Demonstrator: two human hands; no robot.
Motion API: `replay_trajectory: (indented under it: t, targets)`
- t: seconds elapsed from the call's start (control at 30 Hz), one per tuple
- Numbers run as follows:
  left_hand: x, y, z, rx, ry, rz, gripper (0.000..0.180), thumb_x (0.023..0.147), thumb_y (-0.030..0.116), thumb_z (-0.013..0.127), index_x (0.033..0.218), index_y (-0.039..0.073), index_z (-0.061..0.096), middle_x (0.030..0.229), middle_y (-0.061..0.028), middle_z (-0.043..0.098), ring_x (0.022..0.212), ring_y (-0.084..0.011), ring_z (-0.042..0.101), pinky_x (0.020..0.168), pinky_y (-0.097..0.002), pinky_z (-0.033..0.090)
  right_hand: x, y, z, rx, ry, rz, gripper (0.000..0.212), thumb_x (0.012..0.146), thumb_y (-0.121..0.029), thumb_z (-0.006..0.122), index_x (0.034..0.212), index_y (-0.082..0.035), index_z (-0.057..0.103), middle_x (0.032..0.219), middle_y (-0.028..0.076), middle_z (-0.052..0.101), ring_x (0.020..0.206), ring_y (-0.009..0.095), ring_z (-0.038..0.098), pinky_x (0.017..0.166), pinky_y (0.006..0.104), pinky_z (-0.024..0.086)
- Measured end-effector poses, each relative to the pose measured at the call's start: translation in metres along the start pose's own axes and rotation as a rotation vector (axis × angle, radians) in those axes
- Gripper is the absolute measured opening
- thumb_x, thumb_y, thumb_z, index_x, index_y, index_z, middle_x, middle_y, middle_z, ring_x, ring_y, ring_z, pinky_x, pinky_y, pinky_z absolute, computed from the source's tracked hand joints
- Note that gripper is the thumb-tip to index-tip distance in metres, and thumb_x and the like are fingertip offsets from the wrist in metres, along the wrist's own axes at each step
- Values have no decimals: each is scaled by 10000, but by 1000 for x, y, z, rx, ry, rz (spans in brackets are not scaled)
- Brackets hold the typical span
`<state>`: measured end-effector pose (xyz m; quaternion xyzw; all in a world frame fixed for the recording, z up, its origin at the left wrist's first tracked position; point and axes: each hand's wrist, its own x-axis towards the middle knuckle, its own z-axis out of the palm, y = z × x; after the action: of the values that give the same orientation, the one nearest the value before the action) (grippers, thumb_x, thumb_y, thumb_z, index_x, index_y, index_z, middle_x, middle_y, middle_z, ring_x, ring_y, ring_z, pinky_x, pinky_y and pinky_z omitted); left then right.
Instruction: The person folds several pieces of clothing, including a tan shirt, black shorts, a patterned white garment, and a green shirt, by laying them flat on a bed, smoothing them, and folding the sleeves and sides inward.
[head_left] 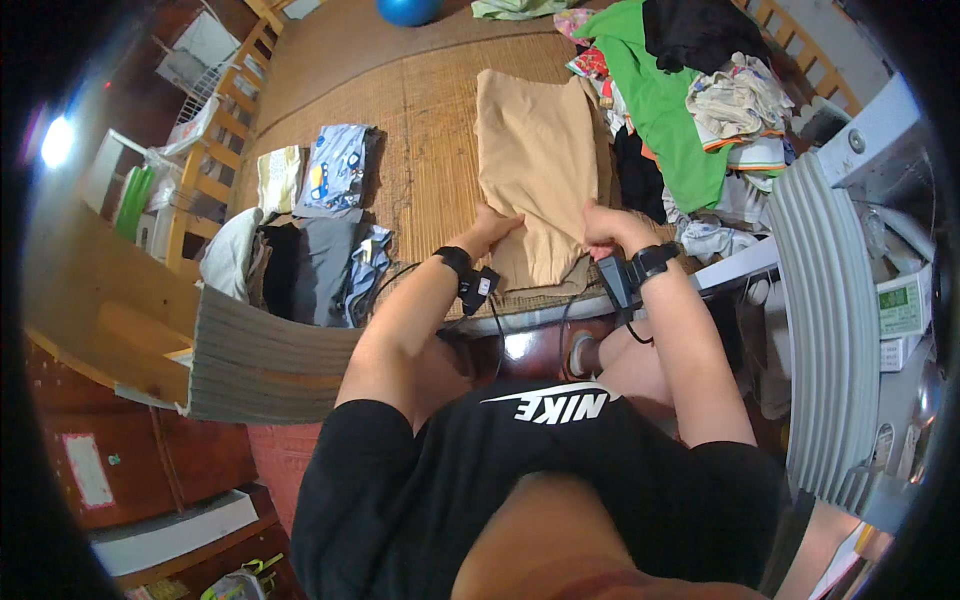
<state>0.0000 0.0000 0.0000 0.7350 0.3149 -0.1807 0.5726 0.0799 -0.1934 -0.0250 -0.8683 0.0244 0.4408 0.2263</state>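
Note:
A beige garment (535, 150), which looks like a pair of folded trousers, lies lengthwise on the woven mat in front of me. Its near end is gathered and creased. My left hand (495, 228) grips the left edge close to that end, thumb on top and fingers partly hidden. At the opposite edge, my right hand (608, 230) is closed on the cloth, level with the left. Both wrists wear black straps with small dark devices and cables.
Folded clothes, including a blue patterned garment (335, 170) and grey trousers (322, 262), lie at left. A loose heap with a green garment (655, 95) fills the right. A blue ball (408, 10) sits at the far end. Wooden rails (225, 110) flank the mat (420, 130).

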Motion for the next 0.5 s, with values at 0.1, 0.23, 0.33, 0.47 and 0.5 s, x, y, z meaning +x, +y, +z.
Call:
replay_trajectory:
  t: [0.1, 0.23, 0.33, 0.47, 0.5]
  targets:
    - [0, -11, 1, 149, 101, -10, 727, 647, 183, 665, 1204, 27, 225, 915, -141, 534, 809, -261, 529, 606, -352, 461, -10, 4, 2, -278, -216, -112, 323, 704, -66, 471, 1001, 56, 435, 678, 194, 554, 432, 212, 524, 377, 305, 433]
    - [28, -36, -51, 65, 107, 233, 609, 585, 226, 710, 1065, -13, 423, 876, -132, 539, 786, -224, 538, 576, -336, 466, -34, -30, -7, -83, 259, -682, 333, 684, -189, 560, 912, 28, 451, 694, 155, 545, 554, 212, 530, 404, 337, 426]
    - [-11, 11, -73, 106, 71, 71, 672, 584, 231, 710, 1114, -13, 375, 884, -140, 541, 775, -206, 543, 585, -332, 470, -17, -27, -4, 211, 251, -337, 515, 688, -240, 589, 1102, -62, 340, 941, 128, 457, 800, 194, 472, 583, 329, 445]
    - [-3, -21, -131, 250, 283, 194, 757, 584, 293, 705, 1133, -38, 303, 938, -207, 507, 784, -258, 544, 585, -329, 475, 1, -55, 30, 474, 114, -395, 549, 687, -209, 600, 1135, -54, 323, 1016, 149, 448, 838, 232, 483, 666, 349, 437]
    - [6, -35, -141, 263, 358, 190, 799, 578, 344, 704, 1125, -55, 281, 983, -253, 481, 808, -303, 540, 589, -322, 476, 14, -63, 32, 473, 103, -407, 549, 687, -209, 600, 1135, -54, 323, 1016, 149, 448, 838, 232, 483, 666, 349, 437]
